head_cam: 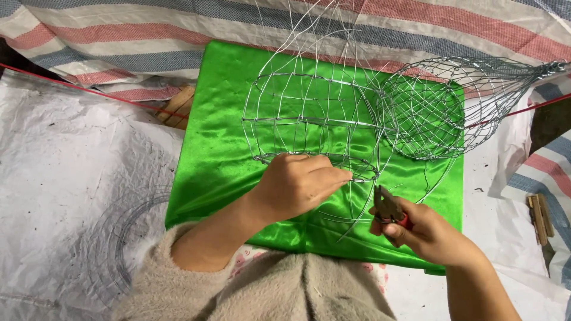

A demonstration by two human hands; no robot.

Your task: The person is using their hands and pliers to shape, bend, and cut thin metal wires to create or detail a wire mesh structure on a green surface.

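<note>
Head view is showing a person's two bare hands working over a green satin cloth (226, 148) that is lying across the lap and onto pale plastic sheeting (65, 160). The left hand (294, 184) is resting on the near rim of a half-built wire basket (309, 119), its fingers (333, 175) closed in a pinch on a thin wire at that rim. Loose wire ends are rising from the basket's far side toward a striped tarp (119, 35). The right hand (425, 232) is sitting just to the right and nearer the body, apart from the basket, its fingers wrapped around a pair of small pliers (388, 207) with red grips, the tips pointing up and left toward the pinched wire. A finished wire basket (434, 107) with a twisted neck is lying on its side, touching the right side of the half-built one. A coil of wire (113, 238) is lying on the sheeting at the left. Fuzzy beige sleeves (178, 285) are covering the left forearm.
</note>
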